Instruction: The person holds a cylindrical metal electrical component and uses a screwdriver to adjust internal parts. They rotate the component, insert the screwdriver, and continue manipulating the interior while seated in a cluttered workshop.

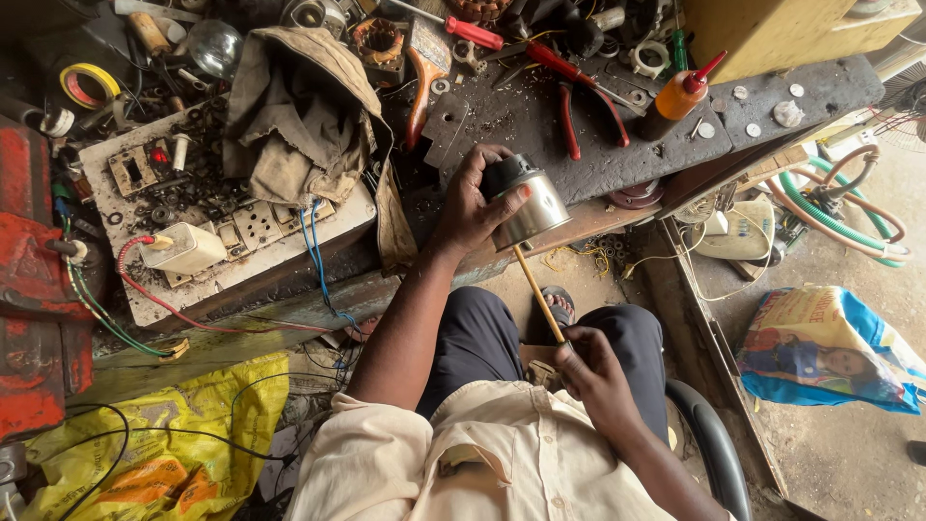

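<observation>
My left hand (pixel 475 205) grips a small metal cylinder with a dark end cap, a motor housing (pixel 529 203), held just in front of the dark workbench (pixel 540 125). My right hand (pixel 590 371) is closed around the lower end of a thin wooden stick (pixel 536 289), which runs up to the underside of the housing. Both hands are above my lap, where dark trousers and a cream shirt show.
The bench carries red-handled pliers (pixel 579 96), a red screwdriver (pixel 463 31), an orange squeeze bottle (pixel 680 96), a dirty cloth (pixel 299 116) and a white socket board (pixel 222 222) with wires. A red machine (pixel 34 280) stands left. A yellow bag (pixel 164 444), a blue printed bag (pixel 830 352) and hoses (pixel 849 207) lie on the floor.
</observation>
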